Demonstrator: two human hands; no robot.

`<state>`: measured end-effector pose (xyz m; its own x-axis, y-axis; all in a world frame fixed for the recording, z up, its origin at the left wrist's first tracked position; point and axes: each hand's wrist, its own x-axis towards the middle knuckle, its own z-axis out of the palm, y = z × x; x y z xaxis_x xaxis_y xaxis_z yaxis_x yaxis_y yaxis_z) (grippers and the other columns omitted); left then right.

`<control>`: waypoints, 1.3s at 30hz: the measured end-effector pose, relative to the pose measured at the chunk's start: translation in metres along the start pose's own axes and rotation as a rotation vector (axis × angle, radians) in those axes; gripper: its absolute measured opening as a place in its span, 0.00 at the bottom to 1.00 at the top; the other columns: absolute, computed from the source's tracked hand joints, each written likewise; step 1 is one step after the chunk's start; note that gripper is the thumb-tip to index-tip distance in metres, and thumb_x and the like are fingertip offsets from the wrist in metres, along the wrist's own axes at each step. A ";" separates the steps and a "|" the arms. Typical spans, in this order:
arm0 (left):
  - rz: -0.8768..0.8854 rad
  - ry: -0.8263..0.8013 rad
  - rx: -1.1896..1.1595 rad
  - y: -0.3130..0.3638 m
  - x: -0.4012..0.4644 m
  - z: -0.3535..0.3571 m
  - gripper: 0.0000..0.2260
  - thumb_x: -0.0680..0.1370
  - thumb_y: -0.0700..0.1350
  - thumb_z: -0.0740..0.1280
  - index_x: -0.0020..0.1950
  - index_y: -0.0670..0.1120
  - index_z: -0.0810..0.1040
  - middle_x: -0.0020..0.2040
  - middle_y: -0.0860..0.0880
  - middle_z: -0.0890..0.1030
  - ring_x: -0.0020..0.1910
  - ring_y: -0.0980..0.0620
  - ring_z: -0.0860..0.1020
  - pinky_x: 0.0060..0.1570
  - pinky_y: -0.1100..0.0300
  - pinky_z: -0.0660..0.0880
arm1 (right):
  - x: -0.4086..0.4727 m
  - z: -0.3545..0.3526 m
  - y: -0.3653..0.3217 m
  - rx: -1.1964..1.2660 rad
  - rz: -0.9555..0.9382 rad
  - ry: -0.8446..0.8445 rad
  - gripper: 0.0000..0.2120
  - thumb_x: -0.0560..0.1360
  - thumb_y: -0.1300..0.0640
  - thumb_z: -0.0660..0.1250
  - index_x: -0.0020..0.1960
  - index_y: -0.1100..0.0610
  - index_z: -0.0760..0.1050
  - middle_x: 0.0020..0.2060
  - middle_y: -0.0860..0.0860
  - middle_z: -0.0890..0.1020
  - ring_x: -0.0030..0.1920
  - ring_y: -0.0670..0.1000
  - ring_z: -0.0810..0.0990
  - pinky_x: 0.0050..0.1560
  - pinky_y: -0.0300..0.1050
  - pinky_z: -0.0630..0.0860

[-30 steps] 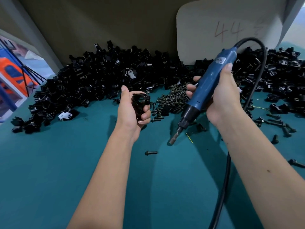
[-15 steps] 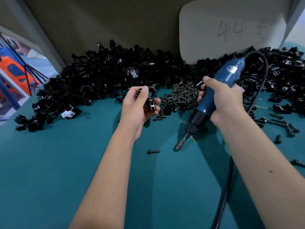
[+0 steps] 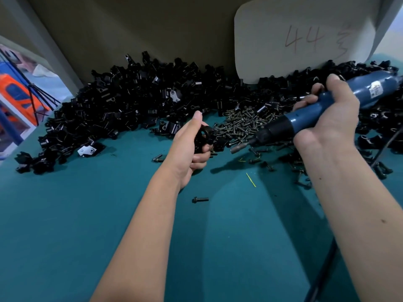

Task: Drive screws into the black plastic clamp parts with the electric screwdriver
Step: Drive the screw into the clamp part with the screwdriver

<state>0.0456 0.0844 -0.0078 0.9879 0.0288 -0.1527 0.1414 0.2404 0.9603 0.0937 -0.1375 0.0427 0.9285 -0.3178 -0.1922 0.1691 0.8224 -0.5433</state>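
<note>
Your left hand (image 3: 189,147) was curled round a single black clamp (image 3: 204,138), thumb up along its far side and fingers wrapped under it, held just off the tabletop (image 3: 109,214) near the middle of the scene. Your right hand (image 3: 327,125) gripped the blue screwdriver (image 3: 322,107) around its body, fingers closed over the top. The tool lay almost level, bit (image 3: 239,147) pointing left toward the clamp but not touching it, a small gap between them. Its cord (image 3: 322,273) ran down the near right side under your forearm.

The screw pile (image 3: 242,125) sat right behind the bit and the clamp, on the far side, brassy-dark and loose. The big heap of clamps (image 3: 130,105) curved along the far edge from left to right, with more of them behind your right hand. One screw (image 3: 200,199) lay alone on the teal surface nearer you, between your forearms, and another one (image 3: 158,158) just left of your left hand. A few more were scattered under your right wrist. A pale board (image 3: 305,35) with "44" scrawled on it leaned at the far right.
</note>
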 end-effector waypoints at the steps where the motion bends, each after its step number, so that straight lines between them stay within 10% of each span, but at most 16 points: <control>1: -0.004 0.013 0.016 0.000 0.000 0.001 0.13 0.84 0.59 0.63 0.44 0.54 0.76 0.34 0.48 0.68 0.27 0.54 0.56 0.22 0.65 0.52 | -0.001 0.001 -0.001 0.002 -0.012 -0.004 0.17 0.78 0.61 0.73 0.62 0.57 0.69 0.39 0.52 0.80 0.28 0.47 0.73 0.31 0.41 0.73; 16: -0.410 -0.232 -0.080 0.003 0.001 0.001 0.20 0.83 0.58 0.57 0.36 0.49 0.63 0.31 0.55 0.59 0.20 0.60 0.56 0.15 0.68 0.53 | -0.011 0.013 -0.004 -0.003 -0.195 -0.018 0.20 0.75 0.61 0.76 0.60 0.59 0.68 0.33 0.53 0.79 0.29 0.49 0.74 0.33 0.44 0.74; 32: -0.393 -0.352 -0.312 0.005 -0.002 -0.005 0.20 0.72 0.59 0.75 0.43 0.51 0.65 0.32 0.55 0.61 0.20 0.61 0.57 0.16 0.69 0.52 | -0.012 0.011 -0.002 -0.025 -0.188 0.033 0.18 0.76 0.60 0.75 0.57 0.59 0.68 0.33 0.53 0.79 0.28 0.50 0.74 0.34 0.44 0.74; 39: -0.402 -0.414 -0.375 0.006 -0.002 -0.005 0.12 0.78 0.55 0.64 0.44 0.47 0.70 0.31 0.54 0.62 0.22 0.61 0.55 0.16 0.69 0.52 | -0.013 0.010 0.000 -0.078 -0.171 0.048 0.18 0.75 0.61 0.75 0.57 0.58 0.68 0.33 0.52 0.79 0.28 0.49 0.75 0.33 0.43 0.75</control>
<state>0.0444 0.0909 -0.0029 0.8172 -0.4878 -0.3069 0.5438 0.4765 0.6908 0.0854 -0.1284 0.0533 0.8712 -0.4734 -0.1298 0.2948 0.7159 -0.6329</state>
